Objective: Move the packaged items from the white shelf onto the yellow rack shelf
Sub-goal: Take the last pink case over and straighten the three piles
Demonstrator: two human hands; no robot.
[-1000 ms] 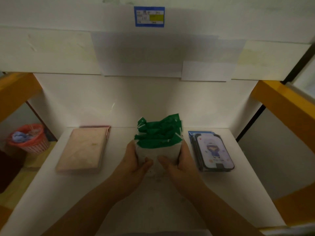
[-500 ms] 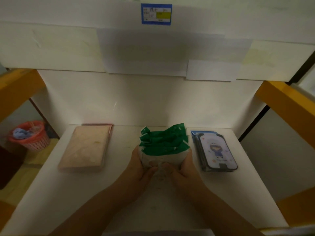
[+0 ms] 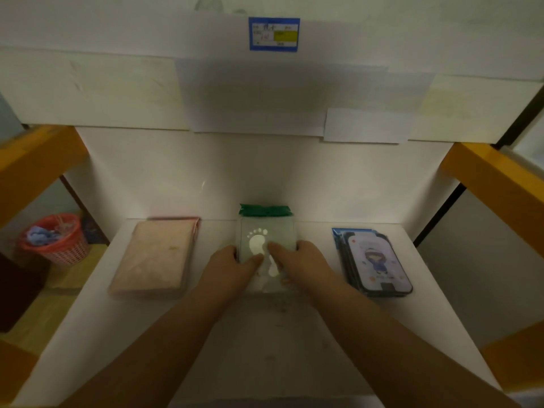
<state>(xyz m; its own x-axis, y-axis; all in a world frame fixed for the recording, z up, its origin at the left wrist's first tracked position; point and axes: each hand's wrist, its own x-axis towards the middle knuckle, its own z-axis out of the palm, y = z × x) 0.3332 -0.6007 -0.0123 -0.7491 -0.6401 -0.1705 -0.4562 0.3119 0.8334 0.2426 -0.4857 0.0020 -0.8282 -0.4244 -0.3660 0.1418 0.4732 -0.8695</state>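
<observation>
Head view: we have both hands on the green-topped footprint packet stack (image 3: 266,231), mid white shelf (image 3: 294,348). Left hand (image 3: 228,267) grips its left edge, right hand (image 3: 303,260) its right edge, thumbs pressing on top. Pink packet (image 3: 156,256) lies to the left, cartoon-figure card stack (image 3: 374,262) to the right, both apart from it. Yellow rack beams (image 3: 497,178) flank the shelf.

Bare white shelf (image 3: 279,348) lies open in front; pink pack (image 3: 156,257) left, card stack (image 3: 374,260) right.
</observation>
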